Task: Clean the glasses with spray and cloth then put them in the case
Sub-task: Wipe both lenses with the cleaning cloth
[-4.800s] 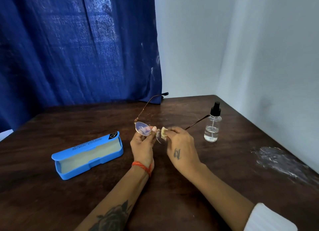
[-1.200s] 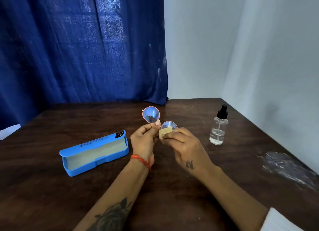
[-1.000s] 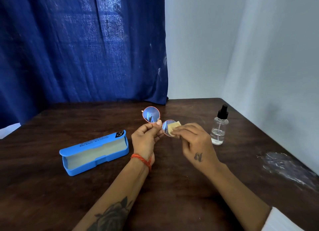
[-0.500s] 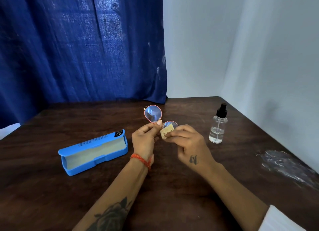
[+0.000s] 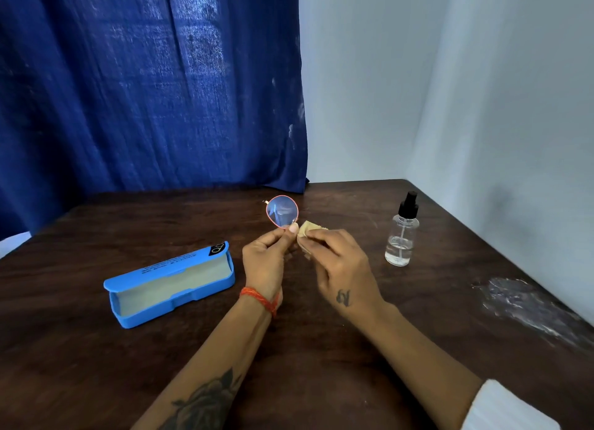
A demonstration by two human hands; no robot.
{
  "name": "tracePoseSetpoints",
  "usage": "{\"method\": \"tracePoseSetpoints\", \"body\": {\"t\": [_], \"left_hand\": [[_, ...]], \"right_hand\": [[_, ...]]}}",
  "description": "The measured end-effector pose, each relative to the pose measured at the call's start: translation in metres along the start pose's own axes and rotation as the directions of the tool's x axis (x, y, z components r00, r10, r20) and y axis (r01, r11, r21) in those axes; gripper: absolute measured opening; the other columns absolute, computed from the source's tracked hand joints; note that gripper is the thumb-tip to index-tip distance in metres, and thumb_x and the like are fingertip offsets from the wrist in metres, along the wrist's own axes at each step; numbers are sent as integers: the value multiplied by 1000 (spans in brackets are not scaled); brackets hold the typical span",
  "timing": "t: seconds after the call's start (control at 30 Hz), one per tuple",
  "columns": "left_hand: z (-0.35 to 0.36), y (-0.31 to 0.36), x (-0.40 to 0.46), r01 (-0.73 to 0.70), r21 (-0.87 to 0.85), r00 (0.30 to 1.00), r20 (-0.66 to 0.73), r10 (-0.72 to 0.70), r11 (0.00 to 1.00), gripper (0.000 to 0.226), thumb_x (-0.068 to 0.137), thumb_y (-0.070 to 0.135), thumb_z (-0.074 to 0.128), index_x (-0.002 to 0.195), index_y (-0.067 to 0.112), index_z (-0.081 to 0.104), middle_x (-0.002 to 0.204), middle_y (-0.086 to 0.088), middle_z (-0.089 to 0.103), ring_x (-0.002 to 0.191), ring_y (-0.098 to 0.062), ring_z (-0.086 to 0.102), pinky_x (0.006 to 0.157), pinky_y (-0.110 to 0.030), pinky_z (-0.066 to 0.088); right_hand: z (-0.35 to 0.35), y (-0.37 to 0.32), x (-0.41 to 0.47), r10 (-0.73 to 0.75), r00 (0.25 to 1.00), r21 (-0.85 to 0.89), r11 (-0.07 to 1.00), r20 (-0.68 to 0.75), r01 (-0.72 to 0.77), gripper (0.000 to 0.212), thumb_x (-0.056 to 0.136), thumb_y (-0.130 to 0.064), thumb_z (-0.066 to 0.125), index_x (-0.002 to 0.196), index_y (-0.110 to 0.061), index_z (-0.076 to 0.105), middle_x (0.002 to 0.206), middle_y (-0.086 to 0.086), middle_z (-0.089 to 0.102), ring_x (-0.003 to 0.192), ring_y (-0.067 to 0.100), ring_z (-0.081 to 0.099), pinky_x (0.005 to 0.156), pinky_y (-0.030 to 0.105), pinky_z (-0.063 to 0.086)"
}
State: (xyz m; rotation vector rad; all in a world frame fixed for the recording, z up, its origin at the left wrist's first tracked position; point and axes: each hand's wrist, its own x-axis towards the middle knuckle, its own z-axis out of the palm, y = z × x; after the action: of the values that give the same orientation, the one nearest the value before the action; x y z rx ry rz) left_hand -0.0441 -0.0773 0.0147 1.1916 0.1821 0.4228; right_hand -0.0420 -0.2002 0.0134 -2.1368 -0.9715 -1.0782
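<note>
Both hands meet above the middle of the table: the left hand (image 5: 268, 257) pinches the glasses (image 5: 282, 211) near the bridge, holding them upright so one lens stands clear above the fingertips, while the right hand (image 5: 337, 262) grips a small folded cloth (image 5: 309, 229) pressed over the other lens, which is hidden behind it. This looks like the wiping step, with spraying apparently done and casing not begun. To the left, a little farther off, the blue case (image 5: 170, 283) lies open on the dark wooden table (image 5: 321, 349), lining showing. The spray bottle (image 5: 401, 233) stands upright to the right, apart from the hands. A dark blue curtain (image 5: 144, 82) hangs behind. Next, I'd judge, the exposed lens needs the cloth if unwiped; then the arms, unseen here, must be folded before the glasses go into the case.
</note>
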Motion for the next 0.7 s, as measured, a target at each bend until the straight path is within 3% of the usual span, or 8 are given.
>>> {"method": "tracePoseSetpoints", "body": {"t": [0.13, 0.3, 0.4, 0.57, 0.7], "left_hand": [[-1, -1, 2, -22, 18, 1000, -6, 22, 1000, 10, 80, 14, 67, 87, 8, 71, 71, 5, 72, 69, -5, 65, 60, -18, 51], [2, -2, -1, -44, 53, 999, 22, 42, 998, 9, 82, 14, 65, 76, 13, 71, 63, 3, 67, 67, -10, 60, 69, -29, 51], [3, -1, -2, -51, 44, 999, 21, 50, 998, 7, 82, 13, 65, 83, 11, 71, 71, -1, 69, 68, -10, 61, 75, -32, 53], [4, 1, -3, -85, 91, 996, 15, 84, 992, 7, 80, 15, 66, 85, 13, 71, 78, -6, 69, 75, -14, 62, 73, -29, 53], [3, 2, -2, -95, 101, 995, 24, 93, 990, 7, 81, 14, 66, 80, 9, 71, 70, -2, 66, 70, -11, 57, 68, -27, 48]], "right_hand": [[-4, 0, -3, -59, 994, 70, 996, 87, 52, 31, 67, 13, 65, 91, -6, 73, 92, 8, 70, 81, 26, 61, 82, 22, 45], [-14, 8, 0, -25, 993, 121, 993, 120, 10, 30, 55, 12, 59, 69, -10, 73, 78, 0, 72, 73, 22, 62, 74, 21, 48], [-18, 16, 3, 47, 997, 105, 993, 65, -53, 24, 53, 10, 58, 61, -9, 70, 70, 2, 71, 68, 24, 62, 67, 25, 48], [-12, 17, 3, 58, 993, 23, 998, -103, -55, 27, 63, 11, 60, 83, -3, 71, 85, 9, 69, 80, 24, 60, 78, 21, 45], [-4, 8, 1, -40, 999, 87, 995, -5, 40, 30, 70, 9, 61, 92, -7, 71, 93, 6, 69, 83, 23, 58, 83, 18, 42]]}}
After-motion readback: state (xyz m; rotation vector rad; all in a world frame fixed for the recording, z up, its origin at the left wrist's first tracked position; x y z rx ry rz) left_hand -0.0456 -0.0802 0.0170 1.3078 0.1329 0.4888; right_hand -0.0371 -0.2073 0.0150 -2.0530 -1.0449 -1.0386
